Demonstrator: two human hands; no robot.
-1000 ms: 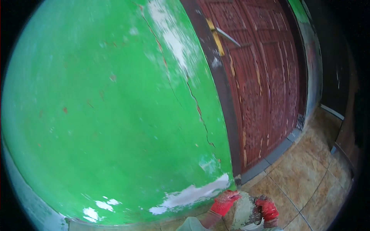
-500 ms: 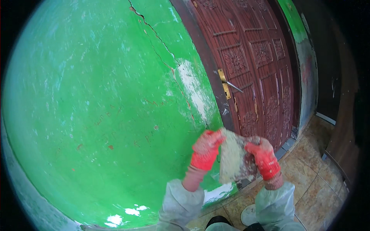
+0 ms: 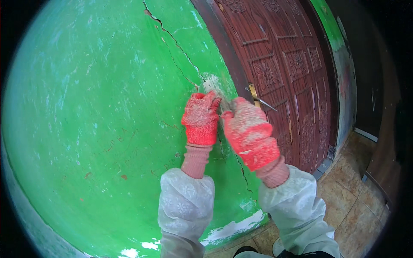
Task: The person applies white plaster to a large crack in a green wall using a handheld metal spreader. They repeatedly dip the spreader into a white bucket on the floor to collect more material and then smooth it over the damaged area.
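Observation:
My left hand (image 3: 200, 118) and my right hand (image 3: 249, 133), both in red gloves whitened with filler, are closed on a flat putty-smeared tool (image 3: 223, 104), seen nearly edge-on and mostly hidden by the gloves. The tool is held up at the green wall (image 3: 94, 107), over a white filler patch (image 3: 211, 81) beside a long crack (image 3: 176, 41) that runs from the top down through the patch. Whether the tool's edge touches the wall I cannot tell.
Right of the wall stands a carved brown door (image 3: 292, 64) with a brass handle plate (image 3: 253, 91) and lever. A tiled floor (image 3: 335, 206) and a dark board (image 3: 372, 163) lie at the lower right. White patches (image 3: 234, 225) mark the wall's base.
From low near the floor, both hands have risen with the tool to the upper patch beside the door frame. The tool has turned from face-on to nearly edge-on, and the view has shifted.

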